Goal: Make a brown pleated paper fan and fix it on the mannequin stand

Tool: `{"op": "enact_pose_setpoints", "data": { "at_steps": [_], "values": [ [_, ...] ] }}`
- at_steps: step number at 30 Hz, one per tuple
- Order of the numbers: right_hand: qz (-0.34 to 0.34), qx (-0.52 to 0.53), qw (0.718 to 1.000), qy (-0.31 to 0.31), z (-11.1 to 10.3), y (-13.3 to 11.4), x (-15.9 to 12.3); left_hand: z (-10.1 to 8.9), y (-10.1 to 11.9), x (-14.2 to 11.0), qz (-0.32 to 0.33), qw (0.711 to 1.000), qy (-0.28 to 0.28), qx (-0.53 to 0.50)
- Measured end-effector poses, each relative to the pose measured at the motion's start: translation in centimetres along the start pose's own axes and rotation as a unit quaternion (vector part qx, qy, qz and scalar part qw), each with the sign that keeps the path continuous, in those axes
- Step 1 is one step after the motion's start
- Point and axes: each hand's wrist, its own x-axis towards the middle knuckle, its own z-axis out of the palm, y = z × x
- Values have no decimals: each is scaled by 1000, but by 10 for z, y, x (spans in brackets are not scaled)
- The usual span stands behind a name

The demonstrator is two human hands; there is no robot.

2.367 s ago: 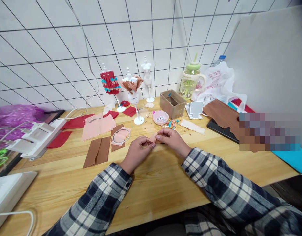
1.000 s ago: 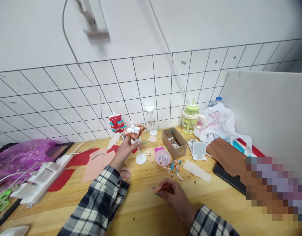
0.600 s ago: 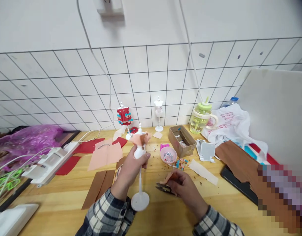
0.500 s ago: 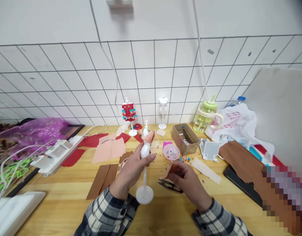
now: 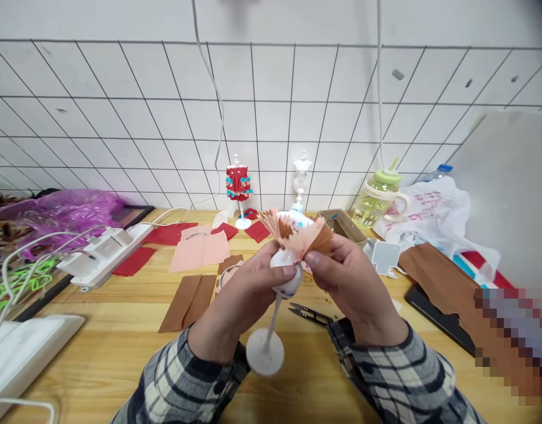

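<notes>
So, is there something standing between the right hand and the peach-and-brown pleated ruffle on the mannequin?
Nothing visible: the right hand pinches the pleated ruffle directly. The left hand grips the mannequin from the other side, and the thread snips lie lower, on the table.

sleeves (image 5: 182, 377): black, grey and cream plaid. wall tiles (image 5: 271, 121): white, dark grid lines. pleated paper (image 5: 313, 237): peach and brown. bag (image 5: 72, 215): translucent purple. desk (image 5: 125, 353): yellow-brown wood grain.
</notes>
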Motion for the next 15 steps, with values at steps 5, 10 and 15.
{"op": "enact_pose_setpoints", "data": {
  "at_steps": [5, 10, 15],
  "values": [
    [-49, -121, 991, 23, 1, -3, -1, 12, -4, -1, -6, 998, 28, -49],
    [-83, -171, 979, 75, -7, -9, -3, 14, -6, -4, -18, 998, 37, -41],
    [-86, -200, 975, 47, -16, -17, -6, 17, -2, -11, -31, 999, 12, -32]
  ]
}}
